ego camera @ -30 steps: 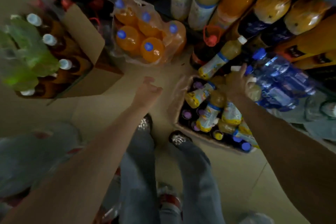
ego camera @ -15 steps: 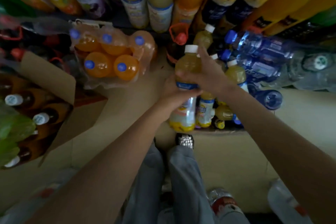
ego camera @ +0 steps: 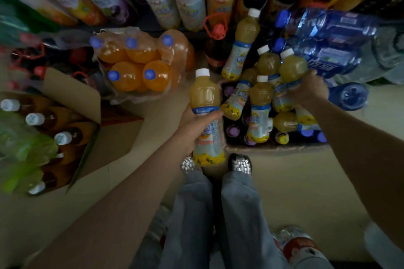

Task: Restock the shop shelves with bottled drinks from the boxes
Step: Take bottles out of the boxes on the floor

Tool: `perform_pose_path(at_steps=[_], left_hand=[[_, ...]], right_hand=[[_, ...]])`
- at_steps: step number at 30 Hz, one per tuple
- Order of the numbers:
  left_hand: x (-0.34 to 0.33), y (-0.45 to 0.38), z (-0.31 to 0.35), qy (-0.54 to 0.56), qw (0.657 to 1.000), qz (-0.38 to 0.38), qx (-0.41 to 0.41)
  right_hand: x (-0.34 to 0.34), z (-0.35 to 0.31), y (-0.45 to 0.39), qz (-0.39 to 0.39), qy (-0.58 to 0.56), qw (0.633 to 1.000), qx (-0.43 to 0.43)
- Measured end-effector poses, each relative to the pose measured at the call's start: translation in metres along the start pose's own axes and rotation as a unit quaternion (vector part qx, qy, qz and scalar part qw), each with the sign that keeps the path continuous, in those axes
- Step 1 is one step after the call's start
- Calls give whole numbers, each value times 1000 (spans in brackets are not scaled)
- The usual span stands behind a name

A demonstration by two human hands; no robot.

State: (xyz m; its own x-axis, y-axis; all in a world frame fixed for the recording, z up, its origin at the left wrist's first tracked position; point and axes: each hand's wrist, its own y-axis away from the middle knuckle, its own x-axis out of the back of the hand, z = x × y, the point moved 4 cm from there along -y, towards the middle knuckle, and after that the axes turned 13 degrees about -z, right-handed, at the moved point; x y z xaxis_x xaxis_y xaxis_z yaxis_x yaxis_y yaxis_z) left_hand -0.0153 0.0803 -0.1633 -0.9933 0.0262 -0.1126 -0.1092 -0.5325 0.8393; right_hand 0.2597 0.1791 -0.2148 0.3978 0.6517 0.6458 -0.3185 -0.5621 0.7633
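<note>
Beige shop floor (ego camera: 284, 181), left hand (ego camera: 196, 125) gripping white-capped yellow juice bottle (ego camera: 206, 102)

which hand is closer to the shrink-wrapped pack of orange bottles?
Left. The left hand, gripping a yellow juice bottle, sits just right of the orange bottle pack. The right hand is farther right, over the open box.

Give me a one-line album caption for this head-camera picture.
Standing over an open box, the left hand holds one juice bottle while the right hand grips another.
</note>
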Motion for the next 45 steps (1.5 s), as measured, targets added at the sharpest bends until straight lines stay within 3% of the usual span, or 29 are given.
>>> perform_pose_path(at_steps=[4, 7, 14, 17, 22, 27, 30, 32, 39, 45], left_hand=[[-7, 48, 36, 17, 1000, -6, -4], [-11, 111, 96, 9, 999, 1, -52], [31, 278, 259, -47, 971, 31, -233], [73, 337, 319, -78, 944, 57, -316], [165, 431, 401, -117, 885, 127, -433], [261, 509, 465, -161, 819, 230, -501], [298, 536, 491, -212, 777, 295, -514], [321, 546, 506, -206, 766, 309, -524], [371, 552, 568, -132, 761, 314, -552], [389, 531, 619, -85, 769, 300, -557]], right_hand=[[35, -30, 73, -93, -98, 980, 147], [95, -73, 165, -95, -111, 958, 247], [269, -188, 389, 29, -90, 875, 476], [327, -243, 470, 125, -70, 817, 559], [388, -348, 576, 219, -56, 749, 623], [402, -443, 645, 225, -153, 698, 663], [403, -485, 654, 224, -194, 689, 662], [406, -512, 653, 230, -220, 691, 649], [429, -588, 633, 206, -275, 739, 580], [434, -613, 625, 235, -248, 746, 572]])
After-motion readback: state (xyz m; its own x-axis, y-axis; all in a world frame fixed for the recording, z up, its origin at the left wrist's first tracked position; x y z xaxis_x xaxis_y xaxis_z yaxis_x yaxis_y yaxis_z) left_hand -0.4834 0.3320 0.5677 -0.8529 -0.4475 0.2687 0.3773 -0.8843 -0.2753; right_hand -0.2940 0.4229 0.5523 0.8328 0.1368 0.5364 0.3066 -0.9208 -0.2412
